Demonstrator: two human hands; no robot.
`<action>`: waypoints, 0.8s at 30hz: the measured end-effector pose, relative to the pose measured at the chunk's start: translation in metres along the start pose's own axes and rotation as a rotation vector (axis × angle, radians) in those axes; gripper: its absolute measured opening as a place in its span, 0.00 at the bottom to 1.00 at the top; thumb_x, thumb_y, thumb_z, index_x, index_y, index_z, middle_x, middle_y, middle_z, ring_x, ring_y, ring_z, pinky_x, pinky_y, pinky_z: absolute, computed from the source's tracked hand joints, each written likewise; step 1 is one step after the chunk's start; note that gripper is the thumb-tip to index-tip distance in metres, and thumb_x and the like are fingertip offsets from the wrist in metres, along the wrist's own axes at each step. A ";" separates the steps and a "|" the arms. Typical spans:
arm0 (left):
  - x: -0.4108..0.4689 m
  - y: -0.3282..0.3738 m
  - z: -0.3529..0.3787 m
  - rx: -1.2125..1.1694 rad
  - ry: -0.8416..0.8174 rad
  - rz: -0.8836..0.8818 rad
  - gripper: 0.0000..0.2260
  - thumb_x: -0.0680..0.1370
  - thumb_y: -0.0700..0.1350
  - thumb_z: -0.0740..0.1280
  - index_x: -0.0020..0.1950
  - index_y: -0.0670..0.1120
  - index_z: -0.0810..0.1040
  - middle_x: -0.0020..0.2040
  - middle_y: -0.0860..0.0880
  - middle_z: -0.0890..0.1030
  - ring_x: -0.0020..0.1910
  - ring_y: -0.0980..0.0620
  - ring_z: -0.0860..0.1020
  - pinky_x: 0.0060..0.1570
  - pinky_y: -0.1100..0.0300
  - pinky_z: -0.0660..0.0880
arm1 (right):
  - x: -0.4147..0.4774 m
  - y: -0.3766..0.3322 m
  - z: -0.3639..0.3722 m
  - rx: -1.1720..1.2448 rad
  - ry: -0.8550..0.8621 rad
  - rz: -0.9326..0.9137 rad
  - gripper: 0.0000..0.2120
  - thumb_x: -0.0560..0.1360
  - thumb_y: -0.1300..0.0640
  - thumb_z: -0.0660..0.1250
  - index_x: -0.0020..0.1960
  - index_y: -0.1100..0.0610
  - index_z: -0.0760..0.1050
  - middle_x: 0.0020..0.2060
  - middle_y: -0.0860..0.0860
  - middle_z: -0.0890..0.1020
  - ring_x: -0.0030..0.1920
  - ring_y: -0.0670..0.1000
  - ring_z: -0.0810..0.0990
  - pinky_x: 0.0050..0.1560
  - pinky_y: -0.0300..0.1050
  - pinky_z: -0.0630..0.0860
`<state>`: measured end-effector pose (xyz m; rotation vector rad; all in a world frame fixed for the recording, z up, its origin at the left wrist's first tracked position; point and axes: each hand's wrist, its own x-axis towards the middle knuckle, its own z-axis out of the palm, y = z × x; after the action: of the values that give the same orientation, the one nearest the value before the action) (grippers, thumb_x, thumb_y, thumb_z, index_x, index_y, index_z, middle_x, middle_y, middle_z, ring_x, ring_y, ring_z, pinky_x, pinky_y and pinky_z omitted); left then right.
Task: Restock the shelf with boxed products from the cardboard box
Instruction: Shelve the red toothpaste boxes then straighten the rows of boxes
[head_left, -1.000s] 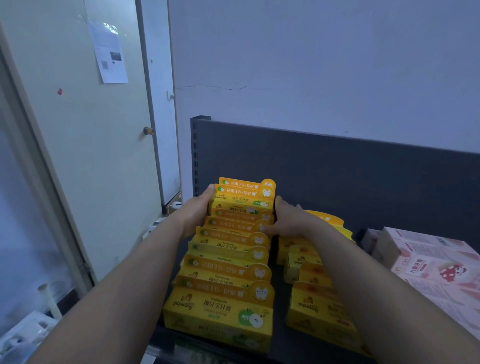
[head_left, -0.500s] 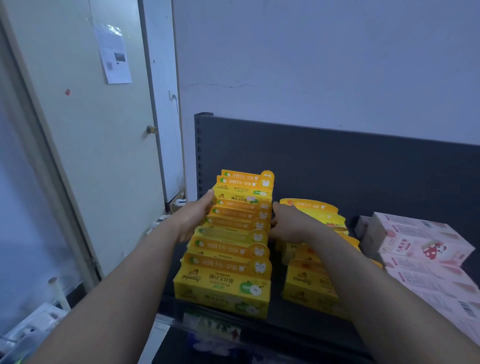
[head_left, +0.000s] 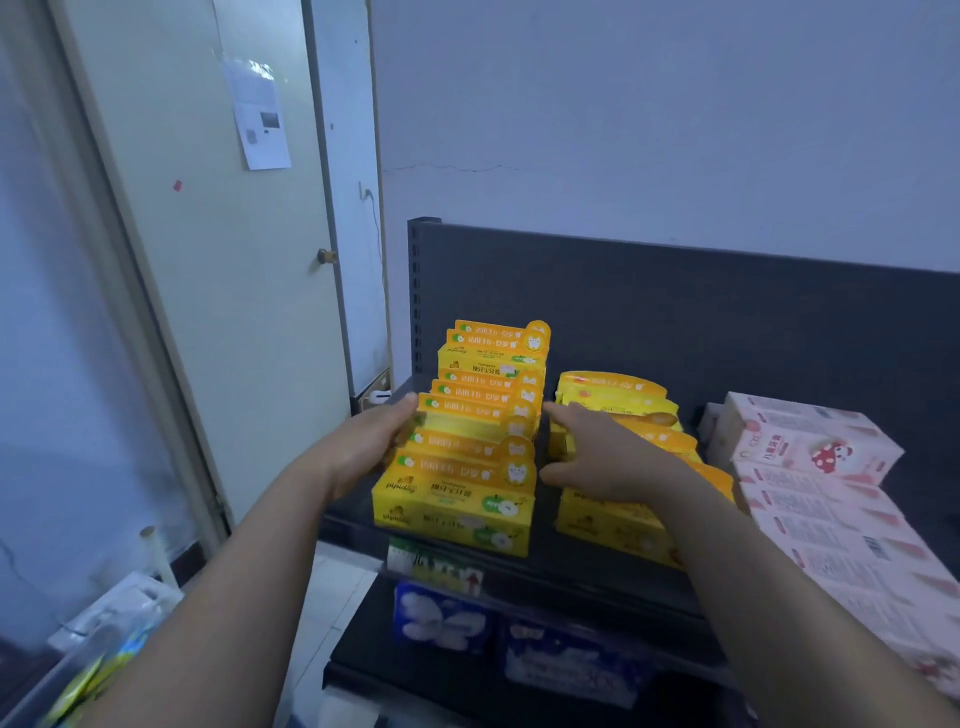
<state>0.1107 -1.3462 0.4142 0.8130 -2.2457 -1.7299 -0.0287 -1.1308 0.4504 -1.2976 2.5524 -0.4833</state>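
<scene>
A row of yellow boxed products (head_left: 470, 457) stands front to back on the left end of the dark shelf (head_left: 543, 558). A second, lower row of yellow boxes (head_left: 618, 410) lies just to its right. My left hand (head_left: 371, 441) presses flat against the left side of the left row, about halfway along it. In the gap between the two rows is my right hand (head_left: 597, 457), its fingers stretched out toward the right side of the left row and its forearm lying over the second row. Neither hand grips a box. The cardboard box is out of view.
Pink boxes (head_left: 810, 452) are stacked on the shelf at the right. The shelf's dark back panel (head_left: 675, 312) rises behind the rows. Blue packages (head_left: 441, 618) sit on the shelf below. A door (head_left: 249, 312) with a knob stands to the left.
Both hands have slid back toward me along the left row. The right hand has opened away from the row's side. The view has pulled back and now shows the lower shelf.
</scene>
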 end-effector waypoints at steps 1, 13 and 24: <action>-0.009 -0.003 0.001 0.014 0.027 0.019 0.25 0.78 0.65 0.55 0.58 0.48 0.79 0.51 0.48 0.84 0.52 0.49 0.82 0.62 0.47 0.73 | -0.007 0.001 0.005 -0.011 -0.014 -0.007 0.37 0.76 0.51 0.67 0.78 0.52 0.50 0.77 0.52 0.54 0.78 0.56 0.46 0.76 0.56 0.49; -0.049 -0.010 0.024 0.005 0.189 0.030 0.18 0.82 0.58 0.53 0.56 0.51 0.78 0.50 0.49 0.84 0.50 0.48 0.82 0.59 0.47 0.74 | -0.037 -0.018 0.053 -0.161 0.042 -0.082 0.30 0.81 0.58 0.58 0.77 0.62 0.49 0.78 0.56 0.51 0.78 0.50 0.39 0.75 0.56 0.33; -0.062 0.021 0.048 0.212 0.499 0.206 0.23 0.82 0.54 0.54 0.75 0.45 0.63 0.75 0.45 0.65 0.72 0.46 0.64 0.71 0.49 0.61 | -0.086 0.018 -0.002 -0.060 0.148 -0.004 0.38 0.78 0.51 0.66 0.79 0.50 0.45 0.79 0.52 0.46 0.77 0.55 0.39 0.75 0.54 0.42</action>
<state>0.1336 -1.2704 0.4303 0.8971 -2.0915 -1.0649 0.0071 -1.0500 0.4500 -1.3332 2.7052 -0.5266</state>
